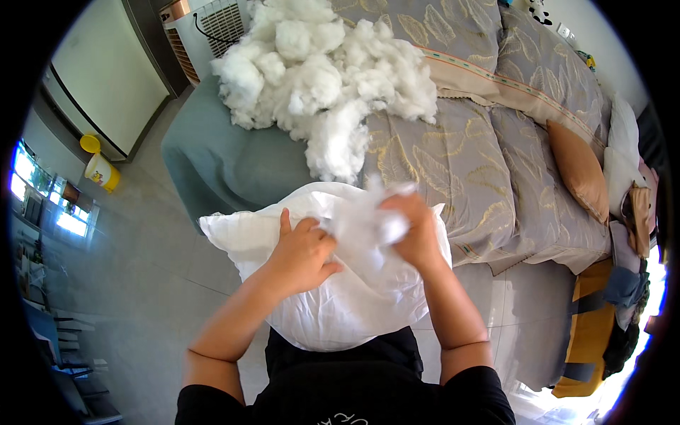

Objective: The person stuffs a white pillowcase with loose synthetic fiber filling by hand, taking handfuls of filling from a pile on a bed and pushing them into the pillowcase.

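Note:
A white pillow (pixel 333 304) rests against my body at the foot of a bed. My left hand (pixel 301 251) lies on top of the pillow, gripping its cover fabric near the opening. My right hand (pixel 414 227) is closed on a clump of white stuffing (pixel 368 223) at the pillow's opening. A large pile of loose white stuffing (pixel 326 78) sits on the bed just beyond the pillow.
The bed has a grey leaf-patterned cover (pixel 453 156) and a teal sheet (pixel 227 156). An orange-brown cushion (pixel 577 170) and white pillows (pixel 623 149) lie at the right. A cooler fan (pixel 205 32) stands at the back left, a yellow bucket (pixel 101 170) on the tiled floor.

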{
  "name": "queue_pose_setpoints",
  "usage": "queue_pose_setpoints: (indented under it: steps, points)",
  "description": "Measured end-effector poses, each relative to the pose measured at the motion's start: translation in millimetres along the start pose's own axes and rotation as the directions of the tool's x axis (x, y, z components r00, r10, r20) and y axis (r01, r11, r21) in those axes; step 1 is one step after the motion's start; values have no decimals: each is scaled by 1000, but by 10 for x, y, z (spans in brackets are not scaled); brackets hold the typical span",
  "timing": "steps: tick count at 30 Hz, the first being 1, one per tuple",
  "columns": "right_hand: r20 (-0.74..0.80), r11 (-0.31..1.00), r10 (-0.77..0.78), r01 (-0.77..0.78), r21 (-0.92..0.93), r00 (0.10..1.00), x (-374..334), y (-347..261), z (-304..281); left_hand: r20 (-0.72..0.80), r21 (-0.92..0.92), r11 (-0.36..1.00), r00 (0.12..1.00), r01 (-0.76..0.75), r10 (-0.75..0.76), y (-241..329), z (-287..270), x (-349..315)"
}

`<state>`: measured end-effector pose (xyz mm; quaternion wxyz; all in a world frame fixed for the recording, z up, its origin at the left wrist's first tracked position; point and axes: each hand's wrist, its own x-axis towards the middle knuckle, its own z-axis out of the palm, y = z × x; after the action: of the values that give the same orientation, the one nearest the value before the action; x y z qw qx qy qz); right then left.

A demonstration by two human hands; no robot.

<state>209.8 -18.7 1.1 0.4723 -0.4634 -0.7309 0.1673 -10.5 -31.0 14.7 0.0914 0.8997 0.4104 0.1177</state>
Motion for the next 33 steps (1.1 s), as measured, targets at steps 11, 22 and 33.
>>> queue_pose_setpoints:
  steps: [11, 22, 33]
  points:
    - [827, 613, -213, -588, 528, 520, -610, -47, 1052, -101, -503, 800, 941, -328, 323, 51, -208, -298]
    - [754, 852, 271, 215, -477, 598, -418, 39, 593, -110, -258, 962, 992, -89, 62, -482, 910, -285]
    - [-229, 950, 91, -153, -271, 969, 1177, 784, 1170, -301, -883, 455, 881, -114, -364, -496, 306, 401]
